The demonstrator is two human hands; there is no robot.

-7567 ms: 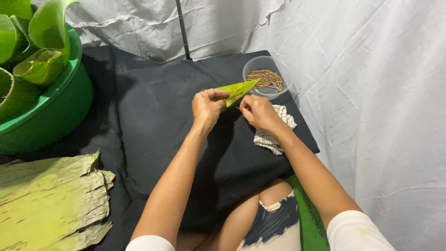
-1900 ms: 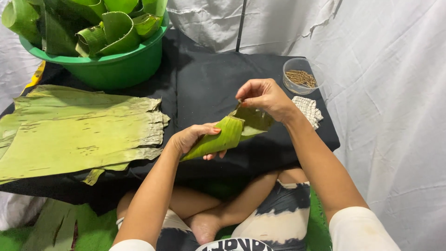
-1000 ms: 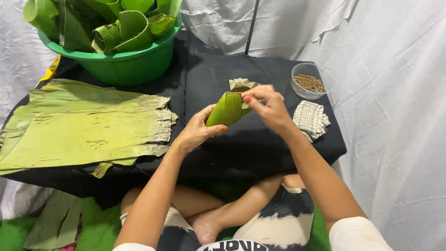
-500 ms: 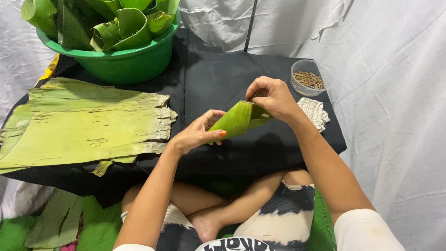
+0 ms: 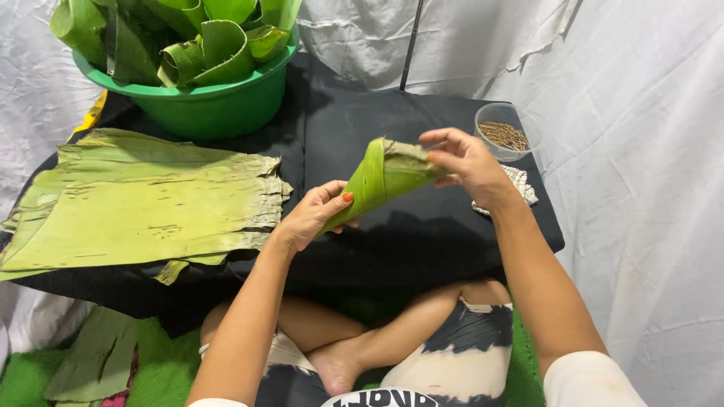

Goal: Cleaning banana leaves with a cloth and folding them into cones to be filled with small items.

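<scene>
One rolled leaf cone (image 5: 375,183) was held above the black table (image 5: 422,241), two hands on it. Its long axis ran diagonally, the narrow tip down toward the person, the open mouth up and away. The left hand (image 5: 308,218) gripped the tip; the right hand (image 5: 467,162) pinched the mouth's rim. Beside the cone lay one stack of flat leaves (image 5: 143,200), one green basin (image 5: 211,109) and one small bowl of sticks (image 5: 504,134).

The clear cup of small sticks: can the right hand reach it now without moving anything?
Probably yes. The clear cup stands just beyond the right hand, nothing between them, but that hand holds the leaf cone.
</scene>
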